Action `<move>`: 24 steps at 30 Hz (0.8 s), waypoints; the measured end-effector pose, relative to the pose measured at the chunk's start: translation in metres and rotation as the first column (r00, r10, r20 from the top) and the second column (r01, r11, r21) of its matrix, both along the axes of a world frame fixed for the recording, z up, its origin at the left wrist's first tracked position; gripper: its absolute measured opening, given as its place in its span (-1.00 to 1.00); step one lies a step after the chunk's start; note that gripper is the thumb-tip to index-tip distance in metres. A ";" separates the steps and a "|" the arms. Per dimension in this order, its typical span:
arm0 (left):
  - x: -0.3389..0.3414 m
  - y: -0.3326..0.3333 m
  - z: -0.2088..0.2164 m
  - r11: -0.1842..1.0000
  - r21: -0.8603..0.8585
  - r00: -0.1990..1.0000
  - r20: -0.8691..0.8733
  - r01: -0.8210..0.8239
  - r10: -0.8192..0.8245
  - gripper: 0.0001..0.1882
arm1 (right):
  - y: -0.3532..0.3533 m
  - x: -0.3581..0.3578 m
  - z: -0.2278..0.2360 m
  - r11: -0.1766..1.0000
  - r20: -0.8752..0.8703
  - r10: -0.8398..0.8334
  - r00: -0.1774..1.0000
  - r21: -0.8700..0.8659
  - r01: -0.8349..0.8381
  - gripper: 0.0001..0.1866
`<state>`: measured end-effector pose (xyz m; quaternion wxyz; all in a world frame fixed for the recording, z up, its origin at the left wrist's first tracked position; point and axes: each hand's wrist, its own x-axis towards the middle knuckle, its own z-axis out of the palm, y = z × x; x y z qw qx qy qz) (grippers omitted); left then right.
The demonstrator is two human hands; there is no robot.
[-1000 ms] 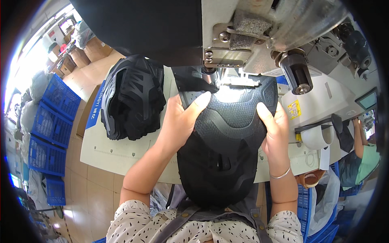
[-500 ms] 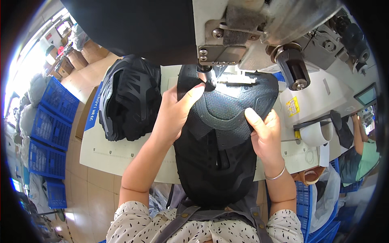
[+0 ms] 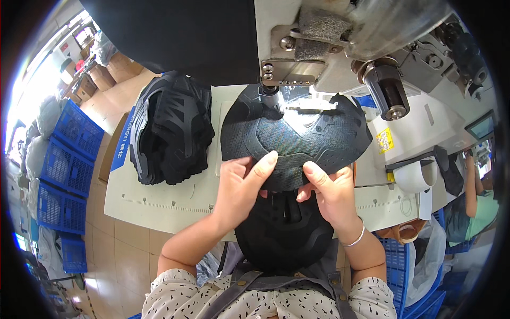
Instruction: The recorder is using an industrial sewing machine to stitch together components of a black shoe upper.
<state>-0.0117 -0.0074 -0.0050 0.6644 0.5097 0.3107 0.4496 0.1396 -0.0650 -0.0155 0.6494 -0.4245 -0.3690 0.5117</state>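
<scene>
Left hand [image 3: 237, 185] and right hand [image 3: 333, 193] both pinch one black panel [image 3: 292, 145] by its rounded near edge, visible long axis crosswise

The black panel [image 3: 289, 146] hides some fingertips of the left hand [image 3: 238, 183], white glare [image 3: 302, 120] washes out its far side, and the upper edge crops the sewing machine [image 3: 294, 73].

The black shoe upper [image 3: 289, 143] has turned; left grip [image 3: 238, 186] and right grip [image 3: 336, 194] have drawn together at its near edge.
</scene>
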 end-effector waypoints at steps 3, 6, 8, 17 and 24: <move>0.007 -0.010 -0.010 0.997 0.074 0.993 0.119 -0.010 0.001 -0.82 | -0.002 -0.005 -0.003 0.999 -0.051 0.024 0.998 0.027 -0.022 -0.86; 0.013 -0.011 -0.013 0.989 0.149 0.974 0.226 -0.027 -0.007 -0.83 | 0.000 -0.012 -0.005 0.997 -0.036 0.044 0.998 0.063 -0.042 -0.84; 0.016 -0.011 -0.011 0.988 0.074 0.959 0.242 0.134 -0.148 -0.83 | -0.004 -0.015 -0.003 0.997 -0.026 0.060 0.998 0.050 -0.059 -0.84; 0.010 -0.002 -0.005 0.984 0.176 0.997 -0.059 -0.030 0.041 -0.80 | -0.042 0.031 0.020 0.785 0.522 -0.557 0.646 0.585 0.205 -0.85; 0.011 -0.001 0.004 0.996 0.013 0.994 -0.071 -0.085 0.085 -0.82 | 0.022 0.086 0.006 0.971 0.563 -0.225 0.795 0.197 0.135 -0.80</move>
